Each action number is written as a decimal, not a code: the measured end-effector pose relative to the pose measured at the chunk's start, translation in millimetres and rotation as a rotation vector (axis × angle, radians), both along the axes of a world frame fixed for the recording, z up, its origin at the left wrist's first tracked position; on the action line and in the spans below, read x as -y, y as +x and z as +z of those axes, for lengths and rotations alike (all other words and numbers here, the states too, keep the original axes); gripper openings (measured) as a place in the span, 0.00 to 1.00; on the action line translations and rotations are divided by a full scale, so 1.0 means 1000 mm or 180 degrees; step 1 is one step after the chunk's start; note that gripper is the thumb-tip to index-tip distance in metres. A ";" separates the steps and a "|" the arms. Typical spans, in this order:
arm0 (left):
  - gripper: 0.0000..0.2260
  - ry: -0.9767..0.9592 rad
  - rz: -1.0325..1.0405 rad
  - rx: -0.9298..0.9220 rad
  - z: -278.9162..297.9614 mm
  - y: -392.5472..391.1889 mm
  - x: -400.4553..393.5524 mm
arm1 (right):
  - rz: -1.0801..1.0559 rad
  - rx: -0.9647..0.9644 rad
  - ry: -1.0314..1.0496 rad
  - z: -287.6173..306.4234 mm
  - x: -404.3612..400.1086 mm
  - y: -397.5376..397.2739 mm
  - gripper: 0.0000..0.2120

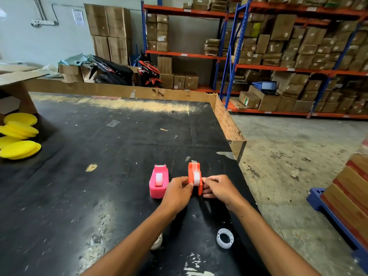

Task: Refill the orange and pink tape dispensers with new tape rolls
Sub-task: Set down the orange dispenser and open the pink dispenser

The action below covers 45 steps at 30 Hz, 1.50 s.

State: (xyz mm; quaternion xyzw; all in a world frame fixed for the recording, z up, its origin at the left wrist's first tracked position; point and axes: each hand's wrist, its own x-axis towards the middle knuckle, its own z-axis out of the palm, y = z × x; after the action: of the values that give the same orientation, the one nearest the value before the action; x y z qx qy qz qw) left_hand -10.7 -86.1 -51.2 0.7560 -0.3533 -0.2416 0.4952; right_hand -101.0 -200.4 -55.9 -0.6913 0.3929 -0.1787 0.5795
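The orange tape dispenser (194,170) stands on the black table (99,176) with a white tape roll (196,178) seated in it. My left hand (177,191) pinches its left side and my right hand (216,186) grips its right side. Just to the left stands the pink tape dispenser (158,182), untouched, with a white roll (158,179) in its slot. A white empty tape core (225,238) lies flat near the table's front right. Another pale round object (157,243) is mostly hidden under my left forearm.
Yellow round pads (19,136) are stacked at the table's left edge beside a cardboard flap (18,82). The table's right edge (235,136) drops to the concrete floor. Boxes on a blue pallet (348,206) sit at the right; shelving with cartons fills the background.
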 end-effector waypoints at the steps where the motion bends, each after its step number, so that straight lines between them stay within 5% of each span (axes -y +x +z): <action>1: 0.14 0.0022 -0.0011 0.0003 0.000 0.001 -0.002 | -0.0081 -0.0023 -0.0134 0.000 -0.001 0.000 0.10; 4: 0.08 -0.0090 0.0010 0.0005 0.008 0.002 -0.018 | -0.0472 -0.0098 -0.1084 0.009 -0.011 0.002 0.07; 7: 0.13 -0.0284 0.0258 0.0274 0.017 0.016 -0.035 | -0.0459 0.0114 -0.1704 0.027 -0.030 0.013 0.07; 11: 0.10 -0.0443 0.0611 0.0407 0.020 0.046 -0.060 | -0.0062 0.0235 -0.1526 0.033 -0.057 0.043 0.07; 14: 0.10 -0.0173 0.0619 0.0384 0.005 0.068 -0.071 | 0.0262 -0.0359 -0.1576 0.016 -0.063 0.063 0.12; 17: 0.11 0.0141 0.0374 0.0017 -0.012 0.077 -0.073 | 0.0473 -0.0686 -0.1427 -0.006 -0.067 0.071 0.13; 23: 0.16 -0.0132 0.0221 -0.0544 -0.014 0.076 -0.077 | 0.0235 -0.0362 -0.1180 -0.016 -0.074 0.070 0.13; 33: 0.08 -0.1221 0.1057 -0.1832 -0.013 0.067 -0.066 | -0.0217 0.0357 -0.1179 0.011 -0.102 0.055 0.07; 38: 0.14 -0.1502 0.0442 -0.2810 -0.004 0.066 -0.062 | -0.0068 0.0497 -0.0862 0.020 -0.112 0.051 0.06; 45: 0.16 -0.1483 0.0123 -0.3045 -0.004 0.065 -0.063 | 0.0392 -0.0434 -0.2453 0.045 -0.103 0.043 0.22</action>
State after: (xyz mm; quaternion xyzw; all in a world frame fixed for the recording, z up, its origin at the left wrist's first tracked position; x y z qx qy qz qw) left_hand 54.8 -23.1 -54.8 0.4377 -0.1183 -0.4653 0.7602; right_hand -57.8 -97.0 -11.0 -0.8907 0.2924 -0.2317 0.2598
